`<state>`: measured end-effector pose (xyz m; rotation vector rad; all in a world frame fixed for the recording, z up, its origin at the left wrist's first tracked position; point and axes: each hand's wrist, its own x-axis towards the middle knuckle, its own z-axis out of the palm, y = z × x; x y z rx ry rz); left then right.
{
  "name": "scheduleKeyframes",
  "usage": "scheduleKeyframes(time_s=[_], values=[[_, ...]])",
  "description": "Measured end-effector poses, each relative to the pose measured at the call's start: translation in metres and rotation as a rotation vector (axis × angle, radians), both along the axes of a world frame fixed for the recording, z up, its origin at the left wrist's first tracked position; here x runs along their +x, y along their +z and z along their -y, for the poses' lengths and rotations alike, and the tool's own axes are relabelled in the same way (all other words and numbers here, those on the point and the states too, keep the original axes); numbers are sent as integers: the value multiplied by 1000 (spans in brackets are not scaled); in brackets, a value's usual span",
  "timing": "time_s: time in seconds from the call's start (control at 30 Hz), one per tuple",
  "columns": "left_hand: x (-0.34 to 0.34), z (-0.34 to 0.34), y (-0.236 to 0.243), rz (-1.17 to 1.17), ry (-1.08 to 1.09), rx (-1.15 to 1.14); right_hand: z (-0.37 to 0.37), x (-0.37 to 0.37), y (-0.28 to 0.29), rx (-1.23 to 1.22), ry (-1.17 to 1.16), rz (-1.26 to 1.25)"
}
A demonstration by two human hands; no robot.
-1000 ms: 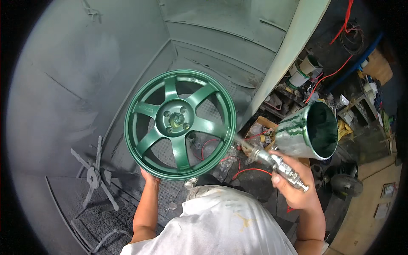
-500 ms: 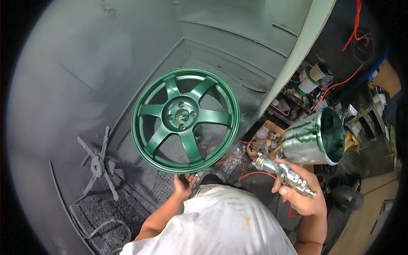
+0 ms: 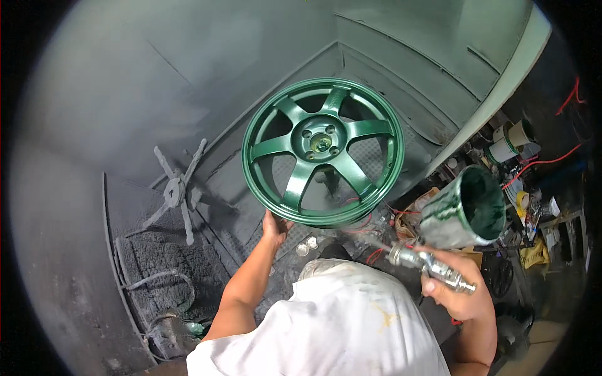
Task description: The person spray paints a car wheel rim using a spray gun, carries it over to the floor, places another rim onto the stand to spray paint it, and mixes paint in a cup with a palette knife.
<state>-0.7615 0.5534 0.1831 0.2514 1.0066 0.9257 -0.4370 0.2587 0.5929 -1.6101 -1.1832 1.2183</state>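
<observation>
A glossy green six-spoke alloy wheel [image 3: 299, 185] faces up at the middle of the head view. My left hand [image 3: 276, 229] grips its near lower edge, with part of the fingers hidden behind the rim. In my right hand [image 3: 454, 288] is a silver spray gun [image 3: 433, 266], its nozzle pointing left toward the wheel's near edge, a short gap away. A faint pale mist shows in front of the nozzle. The gun's metal paint cup [image 3: 442, 216] is streaked with green, and its wide mouth is dark green inside.
Grey booth walls [image 3: 251, 37] surround the far and left sides. A grey spoked stand [image 3: 175, 191] and a dark shaggy mat [image 3: 182, 269] lie at left. At right are paint cans [image 3: 501, 149], a red hose [image 3: 545, 161] and cluttered shelves beyond a panel edge [image 3: 495, 106].
The wheel has turned clockwise, and my left hand stays at its near edge. The view has shifted, placing the wheel higher and farther right. Mist now shows at the gun's nozzle.
</observation>
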Motion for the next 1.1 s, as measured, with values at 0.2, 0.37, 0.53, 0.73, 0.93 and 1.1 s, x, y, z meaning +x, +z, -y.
scheduleKeyframes(time_s=[0.2,0.37,0.53,0.73,0.93,1.1], values=[[21,13,4,-30,38,25,9,5,-12,58,29,80],[52,46,-16,66,179,-65,9,13,-4,72,-146,171],[110,81,-10,-42,132,-143,15,14,-20,-4,-95,-97],[100,94,-20,-31,-285,-248,-2,1,-18,-16,3,16],[51,22,6,-167,-19,-55,9,16,-9,31,-231,74],[55,32,-38,-17,-174,-84,-1,4,-12,-77,11,-133]])
